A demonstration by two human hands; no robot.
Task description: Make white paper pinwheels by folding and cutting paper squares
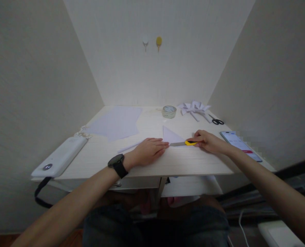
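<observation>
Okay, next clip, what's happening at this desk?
A person sits at a small white table. The left hand lies flat on the tabletop, pressing down a folded triangle of white paper. The right hand grips a yellow utility knife, its blade laid along the triangle's lower edge. Farther back lie loose paper sheets, a tape roll, a folded paper piece and scissors. A phone lies to the right.

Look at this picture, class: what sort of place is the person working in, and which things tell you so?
Probably a small home craft desk set in a plain-walled nook. A tape roll, scissors and folded paper shapes lie on the white desk.
</observation>
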